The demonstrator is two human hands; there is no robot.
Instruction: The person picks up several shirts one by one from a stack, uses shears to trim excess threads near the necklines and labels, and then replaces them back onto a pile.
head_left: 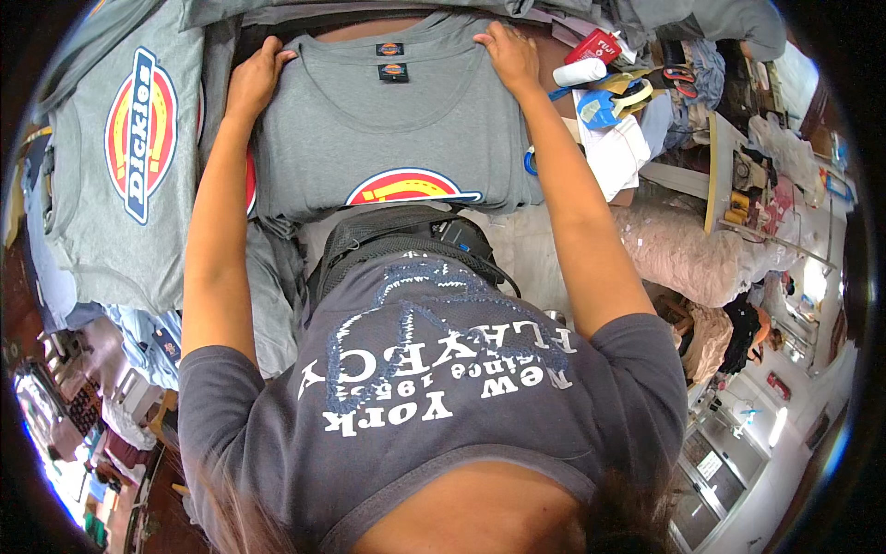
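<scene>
A grey T-shirt (397, 143) lies folded in front of me, its round neckline at the far side and part of a red, yellow and blue printed emblem along its near edge. Another neckline with a dark label shows just behind it, so more than one shirt seems stacked here. My left hand (257, 78) is closed at the left shoulder of the T-shirt, thumb toward the collar. At the opposite shoulder my right hand (511, 60) pinches the cloth, fingers bent over the far edge. Exactly how many layers each hand grips is hidden.
Left of the stack hangs another grey shirt (78, 194) with a large emblem. To the right lie a blue tape dispenser (604, 106), a white cylinder (580, 73), a red box (595, 46) and white papers (614, 152). Plastic-wrapped bundles (678, 245) sit farther right.
</scene>
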